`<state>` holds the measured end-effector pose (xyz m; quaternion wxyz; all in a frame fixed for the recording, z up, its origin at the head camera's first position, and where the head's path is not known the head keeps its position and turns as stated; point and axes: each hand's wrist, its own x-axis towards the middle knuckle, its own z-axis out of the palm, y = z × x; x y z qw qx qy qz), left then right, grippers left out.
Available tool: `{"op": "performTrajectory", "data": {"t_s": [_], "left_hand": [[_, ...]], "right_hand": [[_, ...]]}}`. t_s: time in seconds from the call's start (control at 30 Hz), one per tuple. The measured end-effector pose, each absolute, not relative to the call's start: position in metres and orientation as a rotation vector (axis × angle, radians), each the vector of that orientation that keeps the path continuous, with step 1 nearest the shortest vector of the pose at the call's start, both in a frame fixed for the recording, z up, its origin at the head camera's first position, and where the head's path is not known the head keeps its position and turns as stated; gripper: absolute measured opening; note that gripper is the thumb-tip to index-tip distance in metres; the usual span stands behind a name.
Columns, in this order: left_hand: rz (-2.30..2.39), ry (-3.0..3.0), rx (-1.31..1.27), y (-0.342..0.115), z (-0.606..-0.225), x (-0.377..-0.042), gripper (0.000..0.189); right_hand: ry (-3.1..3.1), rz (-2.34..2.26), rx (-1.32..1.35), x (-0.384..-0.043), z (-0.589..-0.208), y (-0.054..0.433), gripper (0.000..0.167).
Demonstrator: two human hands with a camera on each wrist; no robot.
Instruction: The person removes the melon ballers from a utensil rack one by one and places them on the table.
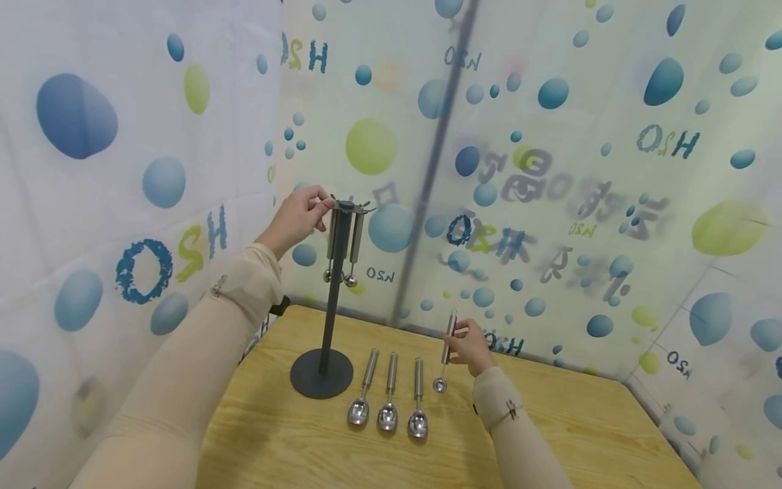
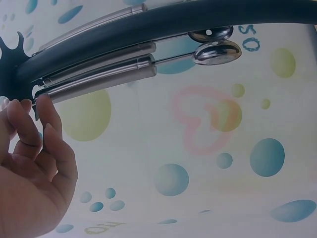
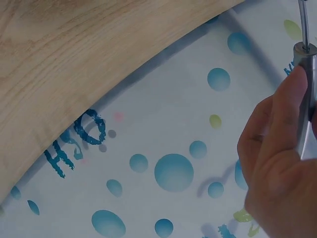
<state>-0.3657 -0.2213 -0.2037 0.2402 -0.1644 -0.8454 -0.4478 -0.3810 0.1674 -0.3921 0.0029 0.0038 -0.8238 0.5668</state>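
A dark utensil stand point(image 1: 332, 312) with a round base rises at the table's left. My left hand point(image 1: 303, 216) pinches the edge of its hooked top, fingertips against the upper end of a hanging steel handle point(image 2: 99, 79). Several steel utensils hang there, bowls point(image 2: 218, 52) downward. My right hand point(image 1: 470, 345) grips the steel handle of a small round-bowled scoop point(image 1: 440, 385), tilted with its bowl low near the tabletop. Whether the bowl touches the wood I cannot tell. In the right wrist view the scoop's handle point(image 3: 304, 57) lies between thumb and fingers; its bowl is out of frame.
Three larger steel scoops lie side by side: a left one point(image 1: 358, 411), a middle one point(image 1: 387, 417) and a right one point(image 1: 418, 424). They rest on the wooden table point(image 1: 293, 448) between stand and right hand. Printed curtains point(image 1: 550, 272) hang behind and beside the table.
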Motion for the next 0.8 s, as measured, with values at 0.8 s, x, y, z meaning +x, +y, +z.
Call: {"op": "performTrajectory", "data": {"t_s": [0.8], "left_hand": [[-1.219,-2.306,-0.456,-0.221,-0.205,-0.365,0.03]], "right_hand": [[-2.725,1.72,-0.044,-0.372,-0.421,0.184,0.031]]}}
